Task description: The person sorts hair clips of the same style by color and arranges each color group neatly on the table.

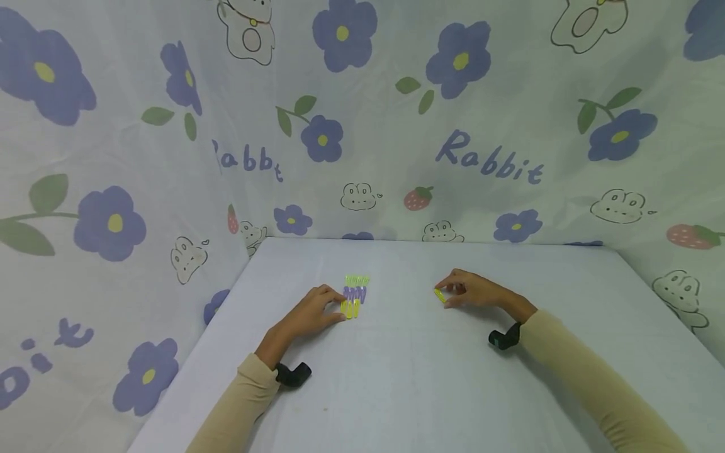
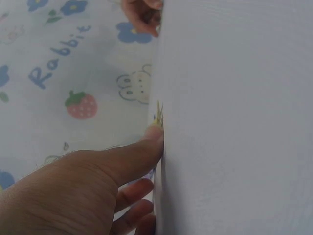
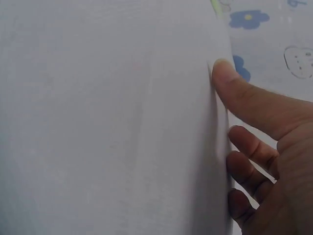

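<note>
Three rows of small slim pieces, which look like hair clips, lie on the white table. The far row is light green clips (image 1: 357,279), the middle one purple clips (image 1: 355,294), the near one yellow clips (image 1: 355,308). My left hand (image 1: 313,313) is at the left end of the yellow row, thumb and forefinger at the two ends of the leftmost yellow clip (image 1: 343,306). Over to the right, my right hand (image 1: 467,289) pinches a single yellow clip (image 1: 439,295) between thumb and forefinger. In the right wrist view the fingers hide that clip.
The white table (image 1: 396,377) reaches back to a printed cloth (image 1: 385,145) with flowers and rabbits, which hangs behind and at both sides. A black wrist camera sits on the left wrist (image 1: 293,375) and another on the right wrist (image 1: 505,336).
</note>
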### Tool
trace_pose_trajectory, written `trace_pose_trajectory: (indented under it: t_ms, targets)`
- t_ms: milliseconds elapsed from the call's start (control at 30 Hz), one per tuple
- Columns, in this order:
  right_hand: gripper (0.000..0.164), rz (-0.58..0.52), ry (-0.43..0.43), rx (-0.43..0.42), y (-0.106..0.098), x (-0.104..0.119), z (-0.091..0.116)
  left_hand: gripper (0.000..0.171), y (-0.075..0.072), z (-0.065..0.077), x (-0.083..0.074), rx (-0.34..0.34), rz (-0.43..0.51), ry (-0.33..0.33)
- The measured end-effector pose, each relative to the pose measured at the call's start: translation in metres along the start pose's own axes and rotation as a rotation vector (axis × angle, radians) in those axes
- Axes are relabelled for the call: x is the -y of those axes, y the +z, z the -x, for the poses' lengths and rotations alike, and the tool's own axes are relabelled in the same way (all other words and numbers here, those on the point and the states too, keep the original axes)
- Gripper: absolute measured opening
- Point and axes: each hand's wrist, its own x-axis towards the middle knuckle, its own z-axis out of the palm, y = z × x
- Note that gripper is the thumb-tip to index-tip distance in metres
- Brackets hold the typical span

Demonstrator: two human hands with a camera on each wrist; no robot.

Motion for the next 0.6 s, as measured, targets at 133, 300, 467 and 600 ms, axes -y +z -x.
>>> trace_pose_trajectory:
  t_ms: [133, 300, 467, 600]
  targets:
    - [0.044, 0.01, -0.007, -0.07, 0.007, -0.004, 0.001, 0.044, 0.0, 0.0, 0.0, 0.006, 0.006, -0.007]
    - [0.043, 0.031, -0.047, -0.152, 0.013, -0.005, 0.006, 0.043, 0.0, -0.001, -0.001, 0.003, 0.003, 0.006]
    - [0.042, 0.034, -0.02, -0.186, 0.017, -0.001, 0.009, 0.043, -0.001, 0.0, 0.0, -0.003, 0.012, 0.011]
    - [0.041, 0.031, -0.017, -0.207, 0.019, 0.001, 0.01, 0.043, -0.001, 0.001, 0.001, 0.002, 0.009, 0.015]
